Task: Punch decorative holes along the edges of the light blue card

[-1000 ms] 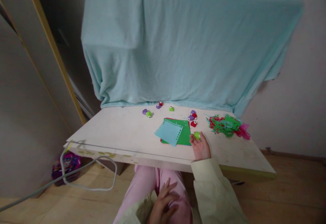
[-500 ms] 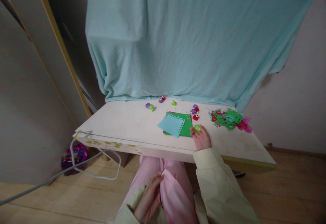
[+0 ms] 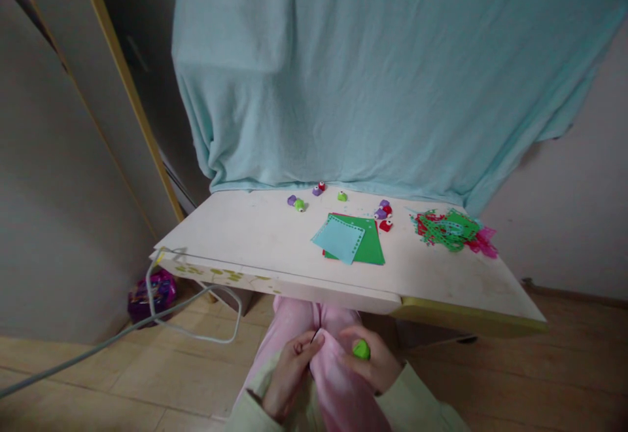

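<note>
Over my lap, my right hand (image 3: 375,360) is curled around a small lime-green craft punch (image 3: 362,349). Beside it, my left hand (image 3: 290,370) has its fingertips pinched together at a raised fold of the pink trousers (image 3: 338,373). A thin dark line shows by those fingertips; I cannot tell what it is. Up on the white table, a light blue paper sheet (image 3: 338,238) with small holes along its edges lies across a green sheet (image 3: 371,249), with a red edge showing beneath.
Several small purple, red and green punches (image 3: 384,210) are scattered at the table's back. A tangle of punched paper strips (image 3: 449,229) lies to the right. A blue cloth (image 3: 367,91) hangs behind the table (image 3: 235,235). A grey cable (image 3: 98,355) loops at left.
My right hand has come down from the table beside the sheets to my lap, bringing the green punch. My left hand stays pinched there. The view has shifted slightly.
</note>
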A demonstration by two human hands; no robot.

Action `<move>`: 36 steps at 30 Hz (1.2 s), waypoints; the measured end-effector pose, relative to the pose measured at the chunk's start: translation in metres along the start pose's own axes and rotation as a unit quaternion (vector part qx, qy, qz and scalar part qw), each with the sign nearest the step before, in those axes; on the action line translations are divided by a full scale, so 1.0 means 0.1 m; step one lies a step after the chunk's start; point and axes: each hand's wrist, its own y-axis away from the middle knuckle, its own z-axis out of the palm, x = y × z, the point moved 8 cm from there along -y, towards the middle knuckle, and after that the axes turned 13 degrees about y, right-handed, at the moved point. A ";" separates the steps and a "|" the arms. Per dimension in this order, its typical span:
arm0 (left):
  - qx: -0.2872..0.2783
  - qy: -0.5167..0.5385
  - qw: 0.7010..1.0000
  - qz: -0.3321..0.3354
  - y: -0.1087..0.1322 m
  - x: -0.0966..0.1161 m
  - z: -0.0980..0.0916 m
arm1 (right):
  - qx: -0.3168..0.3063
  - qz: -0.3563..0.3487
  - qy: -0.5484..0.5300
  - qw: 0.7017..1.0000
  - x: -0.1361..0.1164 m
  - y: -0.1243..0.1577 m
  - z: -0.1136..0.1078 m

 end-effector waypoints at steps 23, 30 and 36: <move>-0.020 -0.177 0.981 0.081 0.02 0.16 -0.03 | -0.095 0.021 -0.044 0.994 0.17 -0.16 -0.04; -0.004 -0.257 0.961 0.106 0.00 0.15 0.05 | -0.088 -0.025 -0.023 0.996 0.10 -0.14 -0.05; 0.009 -0.308 0.943 0.125 -0.04 0.14 0.09 | -0.080 -0.027 -0.002 0.996 0.14 -0.14 -0.06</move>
